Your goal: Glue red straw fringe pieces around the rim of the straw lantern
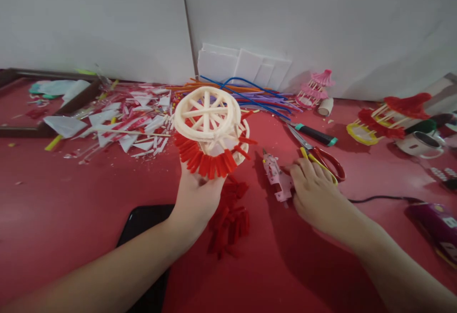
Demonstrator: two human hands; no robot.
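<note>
- Cream frame (207, 113), a spoked ring above another ring, is held up over the red table (71, 217), near the middle of the view.
- Red strips (209, 164) fringe the frame's near side, side by side; a few stick out at its right.
- Left hand (200, 194) grips the frame from below; its fingertips are hidden behind the fringe, so I cannot tell how they are set.
- Right hand (316, 189) is at the right side of the pink glue gun (277, 177), fingers bent and close together; I cannot tell whether they wrap its handle.
- Scissors (333, 156) with a red handle lie just beyond the right hand, beside a tool (316, 134) with a black and green handle.
- Loose red pieces (233, 225) lie on the table just right of the left wrist.
- Black flat object (146, 229), partly under the left forearm.
- Scraps (132, 113) lie heaped left of the frame; coloured sticks (246, 97) lie behind it.
- White sheets (246, 65) lean on the wall (321, 17).
- 2 small models, 1 pink (316, 89) and 1 red and yellow (391, 117), are at the back right, the latter near a mug (417, 145).
</note>
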